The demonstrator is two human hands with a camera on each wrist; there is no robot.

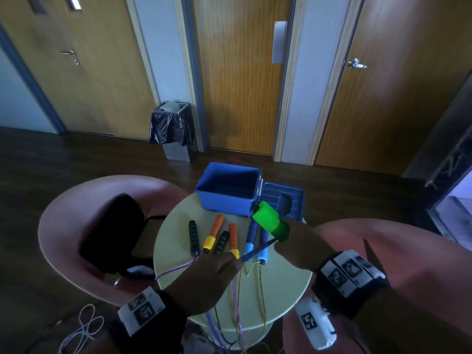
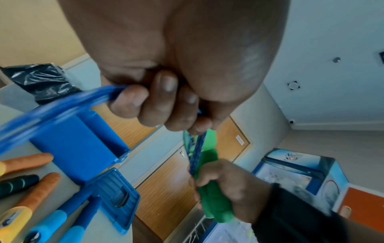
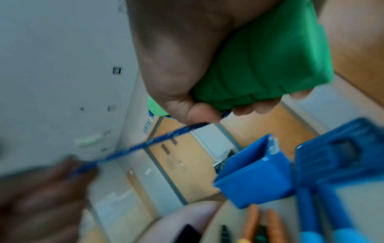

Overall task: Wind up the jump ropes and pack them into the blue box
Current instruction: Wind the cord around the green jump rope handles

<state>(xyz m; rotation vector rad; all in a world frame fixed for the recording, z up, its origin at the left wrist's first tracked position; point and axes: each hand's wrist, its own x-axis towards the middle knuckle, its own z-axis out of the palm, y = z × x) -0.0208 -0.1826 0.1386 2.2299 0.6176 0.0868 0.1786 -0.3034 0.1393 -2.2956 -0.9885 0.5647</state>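
Note:
My right hand (image 1: 288, 241) grips a pair of green jump-rope handles (image 1: 270, 222) held together above the table's right side. Their blue rope (image 1: 258, 249) runs taut down to my left hand (image 1: 229, 259), whose fingers (image 2: 166, 106) are curled round it, with more rope (image 2: 51, 111) looping out to the left. In the right wrist view the green handles (image 3: 270, 57) fill my fist and the rope (image 3: 145, 144) leads off to the blurred left hand. The blue box (image 1: 229, 190) stands open at the table's far edge, with nothing visible inside.
The box lid (image 1: 283, 198) lies to the right of the box. Black-green (image 1: 193, 236), orange (image 1: 215, 232) and blue handles (image 1: 251, 236) lie in a row on the round table (image 1: 281, 290); their ropes hang over the near edge. Pink chairs (image 1: 63, 226) flank the table.

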